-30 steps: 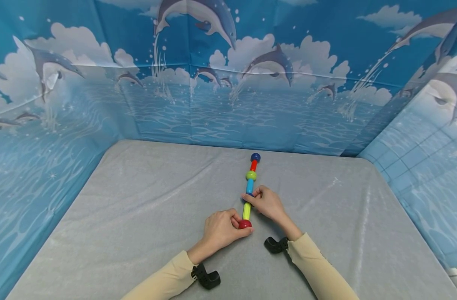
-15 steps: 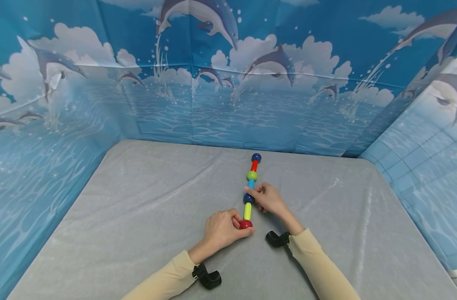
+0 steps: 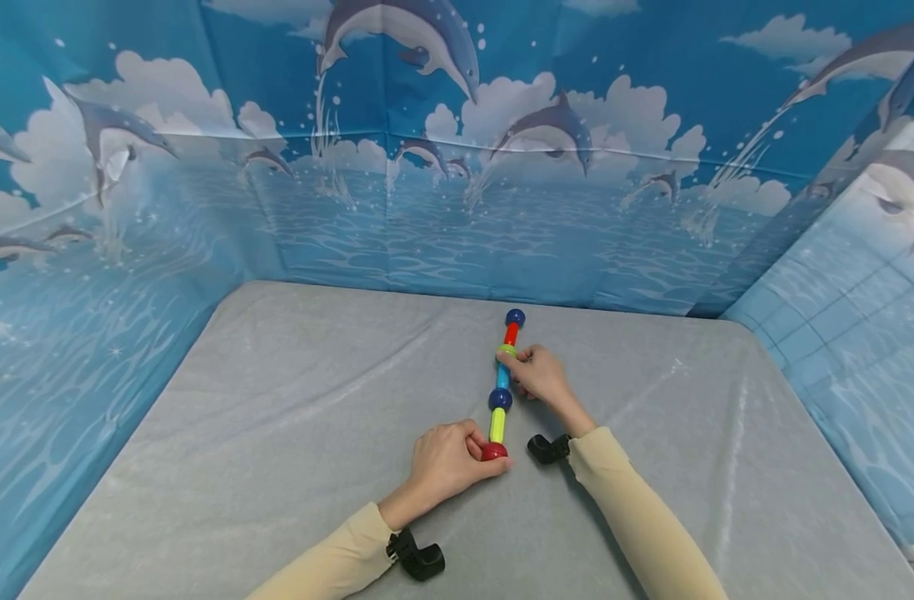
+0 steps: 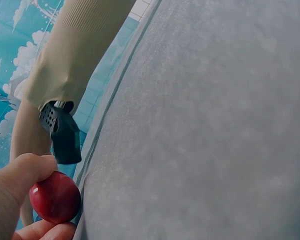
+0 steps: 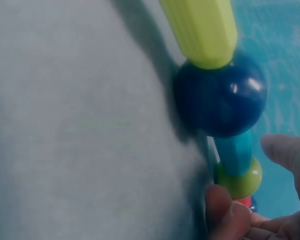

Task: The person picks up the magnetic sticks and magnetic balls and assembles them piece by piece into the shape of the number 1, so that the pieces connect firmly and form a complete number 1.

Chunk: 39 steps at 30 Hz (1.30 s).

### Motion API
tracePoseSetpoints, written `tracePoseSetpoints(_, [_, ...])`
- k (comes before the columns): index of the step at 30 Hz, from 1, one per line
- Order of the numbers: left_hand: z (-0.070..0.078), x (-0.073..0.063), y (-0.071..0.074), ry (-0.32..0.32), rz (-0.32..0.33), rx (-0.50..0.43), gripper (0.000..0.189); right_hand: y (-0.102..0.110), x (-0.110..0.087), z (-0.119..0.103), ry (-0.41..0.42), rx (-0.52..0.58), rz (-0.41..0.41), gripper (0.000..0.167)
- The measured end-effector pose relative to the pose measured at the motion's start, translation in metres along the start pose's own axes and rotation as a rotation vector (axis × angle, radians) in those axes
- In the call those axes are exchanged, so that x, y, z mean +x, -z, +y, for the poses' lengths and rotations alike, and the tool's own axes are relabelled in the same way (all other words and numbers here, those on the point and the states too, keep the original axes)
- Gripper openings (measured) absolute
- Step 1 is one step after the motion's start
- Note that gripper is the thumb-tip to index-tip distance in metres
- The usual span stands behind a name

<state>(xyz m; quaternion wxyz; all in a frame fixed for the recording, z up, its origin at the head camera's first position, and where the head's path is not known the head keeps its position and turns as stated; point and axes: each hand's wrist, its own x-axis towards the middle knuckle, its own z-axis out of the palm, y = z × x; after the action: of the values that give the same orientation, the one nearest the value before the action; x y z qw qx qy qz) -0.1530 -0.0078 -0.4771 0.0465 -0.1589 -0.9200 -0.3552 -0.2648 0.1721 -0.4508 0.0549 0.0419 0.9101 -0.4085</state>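
A straight chain of coloured balls and rods lies on the grey surface in the head view. My left hand [image 3: 445, 458] pinches the red ball [image 3: 494, 452] at its near end; this red ball [image 4: 56, 197] sits between thumb and fingers in the left wrist view. Beyond it come a yellow-green rod [image 3: 497, 425], a dark blue ball [image 3: 500, 399] and a light blue rod [image 3: 503, 377]. My right hand [image 3: 542, 375] is at the green ball [image 5: 240, 182], fingers beside it and thumb apart from it in the right wrist view. A red rod [image 3: 511, 334] and another dark blue ball [image 3: 515, 317] form the far end.
The grey cloth-covered table [image 3: 314, 375] ends at a blue dolphin-print curtain [image 3: 442, 233] behind the chain. The curtain also stands along the left and right sides. Each wrist carries a black camera mount [image 3: 419, 558].
The right hand has let go of the middle dark blue ball and moved away along the chain to the green ball. The left hand keeps holding the red ball.
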Motion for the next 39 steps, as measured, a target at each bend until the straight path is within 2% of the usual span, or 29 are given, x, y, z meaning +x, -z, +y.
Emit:
tracePoseSetpoints(8, [0.001, -0.001, 0.000, 0.000, -0.003, 0.009, 0.043, -0.002, 0.007, -0.002, -0.036, -0.055, 0.012, 0.047])
tracePoseSetpoints(20, [0.002, -0.001, 0.001, -0.008, -0.002, 0.015, 0.043, -0.007, 0.010, -0.008, -0.023, -0.032, 0.018, 0.041])
tracePoseSetpoints(39, [0.002, 0.000, 0.001, -0.025, -0.010, 0.056, 0.037, -0.013, 0.015, -0.013, 0.021, -0.032, -0.008, 0.044])
